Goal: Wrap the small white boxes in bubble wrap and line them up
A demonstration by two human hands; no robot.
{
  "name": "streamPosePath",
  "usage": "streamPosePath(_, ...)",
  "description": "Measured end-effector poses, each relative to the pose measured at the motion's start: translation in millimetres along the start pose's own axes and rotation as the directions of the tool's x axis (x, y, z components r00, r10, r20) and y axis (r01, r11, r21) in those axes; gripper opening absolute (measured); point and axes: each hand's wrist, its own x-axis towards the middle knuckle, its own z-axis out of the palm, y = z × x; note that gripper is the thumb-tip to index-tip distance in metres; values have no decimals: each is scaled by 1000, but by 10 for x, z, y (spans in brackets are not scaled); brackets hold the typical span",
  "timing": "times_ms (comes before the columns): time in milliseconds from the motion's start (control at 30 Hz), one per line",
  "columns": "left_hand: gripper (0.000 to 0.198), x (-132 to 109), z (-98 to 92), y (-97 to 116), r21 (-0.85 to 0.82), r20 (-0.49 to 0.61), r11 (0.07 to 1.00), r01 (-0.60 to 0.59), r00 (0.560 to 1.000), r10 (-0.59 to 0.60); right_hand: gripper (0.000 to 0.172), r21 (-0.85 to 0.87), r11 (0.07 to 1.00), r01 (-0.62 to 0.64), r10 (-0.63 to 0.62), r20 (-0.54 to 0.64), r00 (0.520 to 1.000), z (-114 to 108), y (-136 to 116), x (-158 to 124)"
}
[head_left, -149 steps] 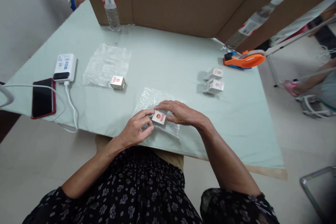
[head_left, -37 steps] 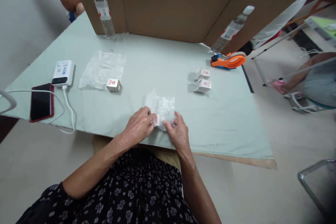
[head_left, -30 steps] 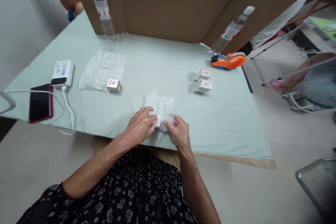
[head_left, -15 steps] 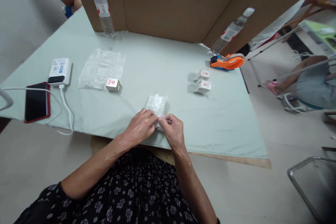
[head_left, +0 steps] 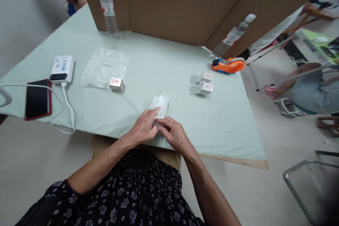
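A small piece of bubble wrap (head_left: pixel 162 103) lies folded near the table's front edge; whether anything is inside it I cannot tell. My left hand (head_left: pixel 144 127) presses on its near left side, index finger stretched along the top and thumb at the near end. From the right, my right hand (head_left: pixel 172 132) pinches the near end of the wrap between thumb and fingers. Farther left, a small printed box (head_left: pixel 116 84) rests on the corner of a flat bubble wrap sheet (head_left: pixel 99 67). Two similar small boxes in clear wrapping, a nearer one (head_left: pixel 204 88) and a farther one (head_left: pixel 206 77), sit to the right.
An orange tape dispenser (head_left: pixel 228 66) stands at the back right beside a water bottle (head_left: pixel 234 35). Another bottle (head_left: pixel 108 7) stands back left before a cardboard screen (head_left: pixel 169 3). A power bank (head_left: pixel 63 69), cable and phone (head_left: pixel 38 99) lie left. People sit beyond both sides.
My left index finger has stretched forward over the wrap. My right hand has stayed at its near end, and the wrap's far end has shifted slightly. The whole view has shifted a little.
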Motion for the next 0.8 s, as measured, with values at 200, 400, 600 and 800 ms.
streamPosePath(200, 57, -12, 84, 32, -153, -134, 977, 146, 977, -167, 33, -347, 938, -24, 22, -9, 1000, 77, -33, 18)
streamPosePath(400, 45, 22, 137, 28, -133, -160, 982, 132, 975, -153, 31, -123, 992, -1, 17, 131, 991, -139, -44, 100)
streamPosePath(600, 48, 9, 118, 62, -102, -139, 986, 135, 979, -149, 36, 275, 906, -322, 369, -138, 919, -273, 275, 303)
streamPosePath(800, 50, 10, 120, 71, -38, -114, 996, 84, 990, -88, 40, 370, 851, -372, 424, -66, 903, -109, 443, 616)
